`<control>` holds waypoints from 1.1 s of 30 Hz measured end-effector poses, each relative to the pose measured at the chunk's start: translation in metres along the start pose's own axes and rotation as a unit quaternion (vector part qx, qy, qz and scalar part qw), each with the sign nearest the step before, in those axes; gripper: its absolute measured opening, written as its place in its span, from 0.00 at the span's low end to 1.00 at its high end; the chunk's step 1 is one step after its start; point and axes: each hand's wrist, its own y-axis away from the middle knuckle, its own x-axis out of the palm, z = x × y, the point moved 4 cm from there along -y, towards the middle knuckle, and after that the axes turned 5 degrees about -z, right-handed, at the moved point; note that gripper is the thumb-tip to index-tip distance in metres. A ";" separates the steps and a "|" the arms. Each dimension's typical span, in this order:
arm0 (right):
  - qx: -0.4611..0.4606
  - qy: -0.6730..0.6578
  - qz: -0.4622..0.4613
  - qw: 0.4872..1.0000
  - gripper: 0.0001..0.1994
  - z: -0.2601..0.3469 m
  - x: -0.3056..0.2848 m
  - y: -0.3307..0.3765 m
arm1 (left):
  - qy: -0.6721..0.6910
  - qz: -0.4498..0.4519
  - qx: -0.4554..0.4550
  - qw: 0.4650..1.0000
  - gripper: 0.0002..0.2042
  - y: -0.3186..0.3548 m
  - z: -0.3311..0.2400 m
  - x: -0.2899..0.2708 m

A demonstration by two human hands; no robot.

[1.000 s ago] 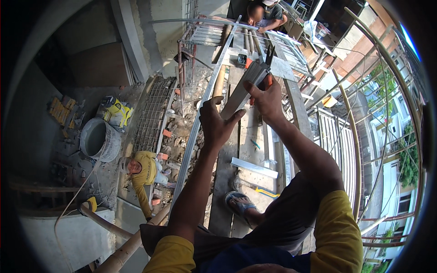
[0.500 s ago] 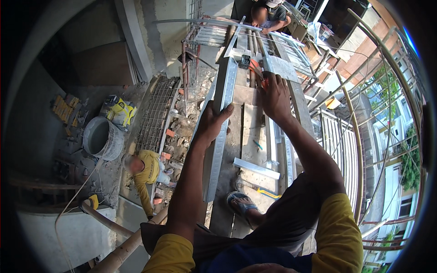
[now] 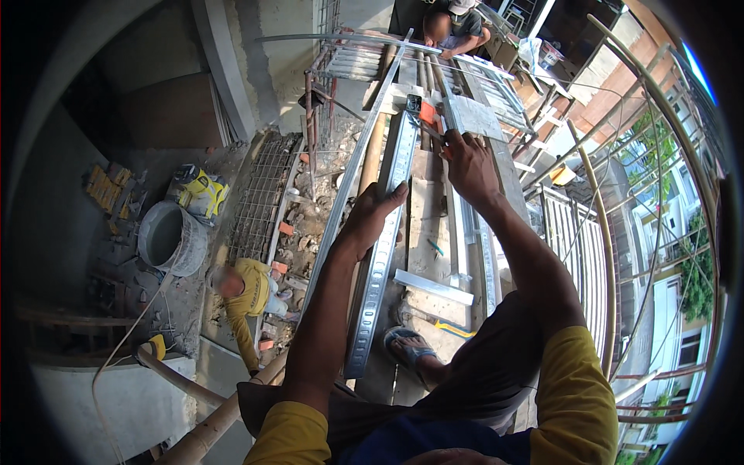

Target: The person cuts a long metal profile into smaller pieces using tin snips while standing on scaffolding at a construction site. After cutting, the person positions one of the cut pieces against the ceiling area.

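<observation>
A long, grey galvanized metal channel [image 3: 377, 283] lies lengthwise in front of me, its row of embossed marks facing up. My left hand [image 3: 372, 221] is closed around its middle, thumb on top. My right hand [image 3: 470, 167], to the right of the channel's far end, grips what look like orange-handled snips [image 3: 435, 133]; the fingers hide most of the handles. Just beyond are an orange object [image 3: 427, 113] and a small black open box [image 3: 414, 103]. A short metal offcut [image 3: 434, 286] lies nearer me on the planks.
My sandalled foot [image 3: 415, 347] rests on the planks beside a yellow hand tool [image 3: 455, 328]. Bamboo poles [image 3: 597, 186] line the right. Below left, a co-worker in yellow [image 3: 252, 287] bends near a round tub [image 3: 172, 236]. Another person [image 3: 457, 31] crouches at the far end.
The channel has rolled so its embossed face shows more, and its near end has come closer to me. My left hand moved slightly right and nearer with it; the right hand shifted only a little.
</observation>
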 end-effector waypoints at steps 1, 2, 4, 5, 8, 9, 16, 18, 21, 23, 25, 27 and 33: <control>0.007 -0.012 0.014 1.000 0.10 -0.003 0.004 0.001 | -0.005 -0.010 0.014 1.000 0.20 -0.001 0.001 0.000; 0.024 -0.045 0.025 0.998 0.10 -0.005 0.009 0.003 | -0.011 -0.021 0.028 0.999 0.20 -0.001 0.002 0.000; 0.057 -0.111 0.045 0.991 0.10 -0.008 0.018 0.005 | -0.007 -0.019 0.030 0.999 0.20 -0.002 0.005 -0.003; 0.126 -0.161 0.094 0.974 0.10 -0.015 0.027 0.007 | 0.003 -0.006 0.018 1.000 0.20 -0.003 0.007 -0.006; 0.251 -0.242 0.183 0.919 0.11 -0.044 0.052 0.015 | -0.052 0.033 0.049 0.997 0.22 -0.001 0.001 0.006; 0.239 -0.230 0.177 0.926 0.12 -0.055 0.056 0.018 | -0.084 0.048 0.070 0.993 0.23 0.000 -0.002 0.015; 0.092 -0.178 0.004 0.980 0.11 -0.029 0.033 0.017 | -0.034 -0.020 0.055 0.998 0.23 -0.012 0.012 0.001; 0.064 -0.149 -0.026 0.986 0.14 -0.021 0.023 0.015 | -0.027 -0.025 0.028 0.999 0.22 -0.011 0.012 0.001; -0.009 0.005 -0.053 0.999 0.21 -0.002 0.012 0.008 | -0.036 -0.006 0.041 0.998 0.22 -0.012 0.017 0.001; 0.000 0.012 -0.029 1.000 0.25 -0.005 0.013 0.008 | -0.032 -0.004 0.035 0.999 0.22 -0.011 0.016 0.003; 0.003 0.004 -0.009 1.000 0.27 -0.007 0.013 0.008 | -0.036 -0.005 0.028 0.999 0.23 -0.010 0.017 0.003; 0.001 -0.018 0.005 1.000 0.27 -0.010 0.013 0.008 | -0.048 -0.007 0.020 0.999 0.24 -0.011 0.018 0.001; 0.001 0.033 -0.011 0.999 0.26 -0.007 0.012 0.011 | -0.039 -0.005 0.018 0.999 0.26 -0.004 0.009 0.006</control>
